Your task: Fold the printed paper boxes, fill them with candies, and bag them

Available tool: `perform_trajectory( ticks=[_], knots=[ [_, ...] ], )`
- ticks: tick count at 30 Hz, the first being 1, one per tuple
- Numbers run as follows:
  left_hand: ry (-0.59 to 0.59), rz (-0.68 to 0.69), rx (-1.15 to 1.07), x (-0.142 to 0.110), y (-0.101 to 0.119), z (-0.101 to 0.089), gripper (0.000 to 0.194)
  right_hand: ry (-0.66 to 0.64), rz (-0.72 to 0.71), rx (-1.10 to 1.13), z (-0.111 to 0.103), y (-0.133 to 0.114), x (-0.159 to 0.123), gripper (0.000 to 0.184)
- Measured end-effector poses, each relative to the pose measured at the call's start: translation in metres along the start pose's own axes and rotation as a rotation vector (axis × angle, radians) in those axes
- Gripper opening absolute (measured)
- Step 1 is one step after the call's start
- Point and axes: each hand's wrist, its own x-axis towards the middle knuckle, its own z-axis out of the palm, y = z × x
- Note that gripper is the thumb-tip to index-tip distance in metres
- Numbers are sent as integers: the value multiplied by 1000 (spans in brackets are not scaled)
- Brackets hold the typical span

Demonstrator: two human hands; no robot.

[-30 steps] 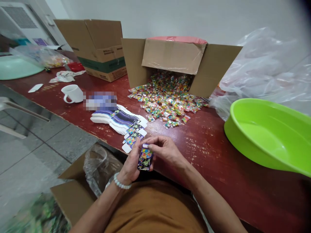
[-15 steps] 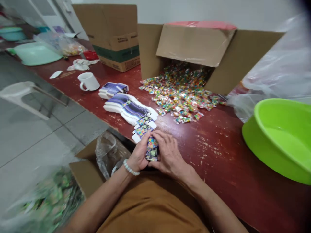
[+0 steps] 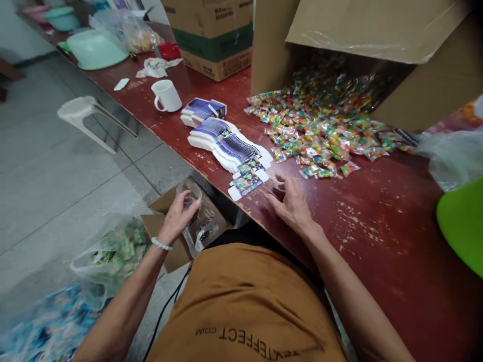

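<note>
My left hand point(image 3: 179, 217) hangs past the table edge, fingers curled at the mouth of a clear plastic liner point(image 3: 206, 226) inside a low cardboard carton point(image 3: 160, 226). A dark patch by its fingertips is too unclear to name. My right hand point(image 3: 290, 206) rests spread and holding nothing on the red table point(image 3: 377, 216), close to flat printed box blanks point(image 3: 247, 183). Behind those lie two stacks of purple-printed folded cards point(image 3: 230, 148) point(image 3: 203, 111). Farther right spreads a heap of small colourful wrapped sweets point(image 3: 317, 125).
The sweets spill from a tipped cardboard box point(image 3: 377, 30). A white mug point(image 3: 166, 95), a pale green basin point(image 3: 96, 49) and a bright green basin point(image 3: 462, 226) stand on the table. A bag of green packets point(image 3: 113, 256) sits on the floor, left.
The view has swung left and up. My hands have parted: the left dropped to the carton, the right opened on the table. The small printed box they held no longer shows clearly.
</note>
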Motion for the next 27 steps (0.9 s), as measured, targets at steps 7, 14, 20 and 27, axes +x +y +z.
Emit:
perform_trajectory(
  ticks=[7, 14, 20, 27],
  knots=[
    [96, 458, 296, 22, 56, 49, 41, 1, 88, -132, 13, 3, 28, 37],
    [-42, 426, 578, 32, 79, 76, 63, -57, 239, -354, 22, -12, 40, 44],
    [21, 357, 288, 22, 76, 70, 41, 71, 461, 188, 18, -2, 43, 23],
    [-858, 80, -621, 5, 106, 45, 54, -57, 285, 991, -17, -24, 34, 31]
  ],
)
